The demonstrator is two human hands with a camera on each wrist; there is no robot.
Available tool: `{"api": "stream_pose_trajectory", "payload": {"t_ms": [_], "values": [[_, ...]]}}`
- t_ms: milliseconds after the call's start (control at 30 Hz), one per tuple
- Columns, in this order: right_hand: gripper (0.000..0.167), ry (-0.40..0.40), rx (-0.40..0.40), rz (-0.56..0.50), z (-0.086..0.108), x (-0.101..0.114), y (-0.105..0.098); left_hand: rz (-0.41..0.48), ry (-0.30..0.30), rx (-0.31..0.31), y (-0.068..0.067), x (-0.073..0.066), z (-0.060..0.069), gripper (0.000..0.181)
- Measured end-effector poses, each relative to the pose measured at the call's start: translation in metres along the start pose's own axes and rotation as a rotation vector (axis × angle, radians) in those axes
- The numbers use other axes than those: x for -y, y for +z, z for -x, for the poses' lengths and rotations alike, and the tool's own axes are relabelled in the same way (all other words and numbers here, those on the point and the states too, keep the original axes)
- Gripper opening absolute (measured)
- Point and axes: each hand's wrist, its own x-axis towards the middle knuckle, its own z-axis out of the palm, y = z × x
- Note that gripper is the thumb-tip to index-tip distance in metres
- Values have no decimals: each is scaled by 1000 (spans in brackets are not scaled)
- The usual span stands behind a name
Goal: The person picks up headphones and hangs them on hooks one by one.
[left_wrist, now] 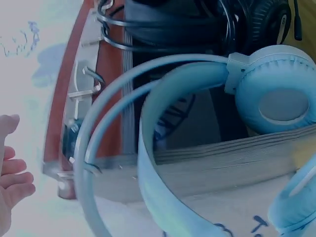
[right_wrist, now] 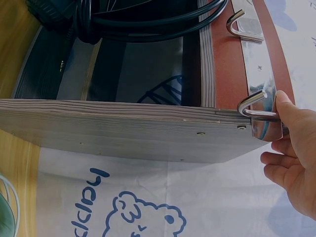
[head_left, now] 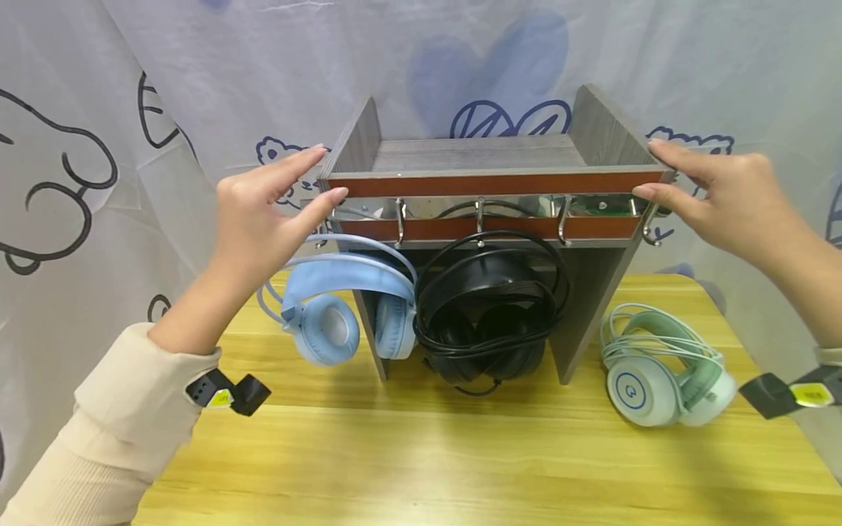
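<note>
A grey wooden rack (head_left: pixel 487 153) with reddish-brown strips and metal hooks stands upright. Beside its upper left corner, my left hand (head_left: pixel 253 208) has thumb and index finger spread; the left wrist view shows that hand (left_wrist: pixel 12 182) apart from the rack. At the upper right corner is my right hand (head_left: pixel 730 193), its thumb overlapping the front edge; in the right wrist view the thumb of this hand (right_wrist: pixel 296 153) meets the strip's end, though contact is hard to confirm. Light blue headphones (head_left: pixel 351 277) hang on the left side, black headphones (head_left: pixel 490 285) at the middle.
Pale green headphones (head_left: pixel 641 391) with a coiled cable lie on the yellow wooden table (head_left: pixel 421 467), right of the rack. A white curtain (head_left: pixel 197 44) with blue drawings hangs behind. Metal hooks (head_left: pixel 563 219) project from the rack's front and both sides.
</note>
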Motion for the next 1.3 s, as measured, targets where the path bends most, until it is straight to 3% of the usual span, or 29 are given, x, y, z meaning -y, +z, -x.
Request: {"api": "stream_pose_trajectory", "payload": {"t_ms": [100,267,400,800,1100,1233,1300], "values": [[57,6,12,10,-1,0,-1,-46,-1,66,2,12,-2,42],[57,4,14,0,-1,0,-1,-15,-79,144,7,26,-5,45],[56,4,16,2,-1,0,-2,0,-103,197,11,35,-7,45],[56,-11,-3,11,0,0,-3,67,-95,305,13,46,-14,45],[55,-43,-19,14,-2,0,-3,69,-57,261,17,52,-11,47],[54,-65,-1,14,-2,-2,-6,84,-47,237,19,53,-9,47],[54,-40,21,1,-2,-4,-7,96,-45,228,19,53,-9,46]]}}
